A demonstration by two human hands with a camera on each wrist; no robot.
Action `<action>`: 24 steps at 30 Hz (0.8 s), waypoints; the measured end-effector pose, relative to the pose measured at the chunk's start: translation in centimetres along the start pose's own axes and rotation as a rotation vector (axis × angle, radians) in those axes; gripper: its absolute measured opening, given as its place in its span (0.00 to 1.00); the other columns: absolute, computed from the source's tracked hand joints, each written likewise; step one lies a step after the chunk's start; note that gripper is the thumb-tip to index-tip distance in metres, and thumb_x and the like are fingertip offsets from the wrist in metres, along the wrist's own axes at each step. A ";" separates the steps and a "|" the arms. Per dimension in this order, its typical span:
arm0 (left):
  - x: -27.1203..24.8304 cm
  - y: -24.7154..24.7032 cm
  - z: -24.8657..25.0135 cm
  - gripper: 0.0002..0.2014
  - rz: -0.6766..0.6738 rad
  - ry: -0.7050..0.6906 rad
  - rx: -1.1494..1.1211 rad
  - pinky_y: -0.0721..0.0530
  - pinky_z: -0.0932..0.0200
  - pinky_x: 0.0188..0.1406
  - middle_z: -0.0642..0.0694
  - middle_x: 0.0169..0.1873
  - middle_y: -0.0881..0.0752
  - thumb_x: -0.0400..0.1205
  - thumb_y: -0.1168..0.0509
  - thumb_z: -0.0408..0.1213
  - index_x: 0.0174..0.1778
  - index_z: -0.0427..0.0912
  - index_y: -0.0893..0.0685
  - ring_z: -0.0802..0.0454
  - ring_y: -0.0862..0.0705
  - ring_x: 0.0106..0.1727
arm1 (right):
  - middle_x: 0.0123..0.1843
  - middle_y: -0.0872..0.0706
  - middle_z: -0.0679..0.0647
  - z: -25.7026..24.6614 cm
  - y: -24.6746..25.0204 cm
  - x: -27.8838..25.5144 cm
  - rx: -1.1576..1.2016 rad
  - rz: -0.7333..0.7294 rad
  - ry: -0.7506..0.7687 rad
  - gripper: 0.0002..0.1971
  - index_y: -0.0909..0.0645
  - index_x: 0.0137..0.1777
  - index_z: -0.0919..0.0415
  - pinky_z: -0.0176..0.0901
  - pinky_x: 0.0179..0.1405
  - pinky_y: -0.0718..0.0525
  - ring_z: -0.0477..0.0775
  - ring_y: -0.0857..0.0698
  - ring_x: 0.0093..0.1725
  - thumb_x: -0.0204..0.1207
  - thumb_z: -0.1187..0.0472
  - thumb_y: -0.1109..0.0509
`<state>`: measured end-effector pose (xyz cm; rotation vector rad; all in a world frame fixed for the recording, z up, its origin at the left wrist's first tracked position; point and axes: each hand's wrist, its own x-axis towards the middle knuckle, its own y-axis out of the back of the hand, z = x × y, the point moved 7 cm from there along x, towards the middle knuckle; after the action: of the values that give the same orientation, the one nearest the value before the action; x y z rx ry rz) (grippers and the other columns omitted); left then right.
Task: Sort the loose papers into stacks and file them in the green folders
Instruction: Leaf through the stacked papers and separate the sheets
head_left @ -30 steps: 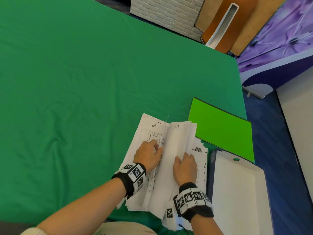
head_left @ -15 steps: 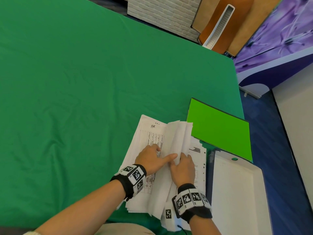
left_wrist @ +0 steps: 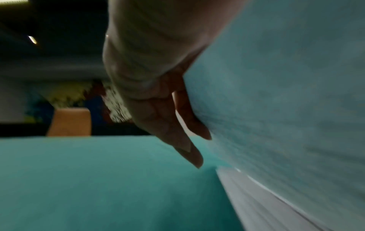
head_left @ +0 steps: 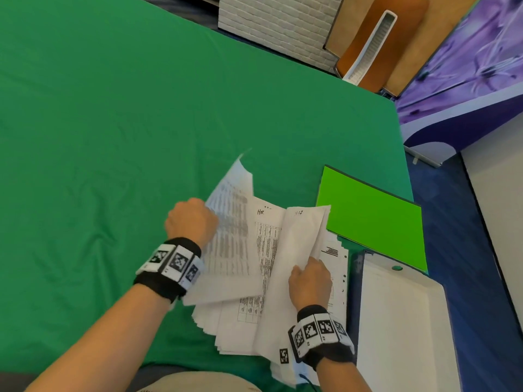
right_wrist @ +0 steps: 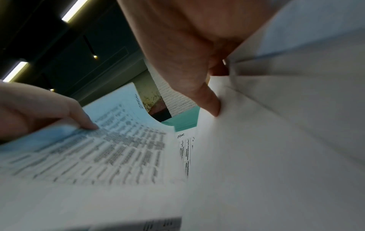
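Note:
A fanned pile of printed papers [head_left: 252, 315] lies on the green tablecloth near the front edge. My left hand [head_left: 192, 222] pinches one printed sheet [head_left: 230, 236] by its left edge and holds it lifted and curled above the pile; in the left wrist view the fingers [left_wrist: 177, 125] lie against the sheet [left_wrist: 286, 109]. My right hand [head_left: 310, 281] grips a raised bunch of sheets [head_left: 301, 244] on the right side of the pile; the right wrist view shows its thumb [right_wrist: 207, 100] pressed on them. A bright green folder [head_left: 370, 219] lies shut just right of the pile.
A white open box file [head_left: 402, 329] sits at the front right beside the pile. The green-covered table [head_left: 113, 137] stretches left and back. Beyond its far edge stand a white brick panel [head_left: 277, 26] and orange boards [head_left: 376, 43]. The floor at right is blue.
My left hand has left the pile's top page, taken one printed sheet and lifted it up and to the left. My right hand still holds the raised bunch.

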<state>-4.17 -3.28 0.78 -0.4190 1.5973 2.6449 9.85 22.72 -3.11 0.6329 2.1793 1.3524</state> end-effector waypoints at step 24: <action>-1.2 12.5 2.5 0.21 0.369 -0.128 -0.282 0.37 0.58 0.23 0.46 0.23 0.25 0.86 0.42 0.40 0.24 0.44 0.31 0.51 0.30 0.23 | 0.61 0.19 0.54 -2.0 -2.5 -0.8 0.072 -0.179 0.224 0.20 0.29 0.76 0.45 0.44 0.56 0.23 0.54 0.20 0.58 0.87 0.54 0.49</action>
<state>-5.48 -6.86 13.03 0.0525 1.3823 3.1085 8.88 19.89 -4.48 0.3138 2.4064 1.3079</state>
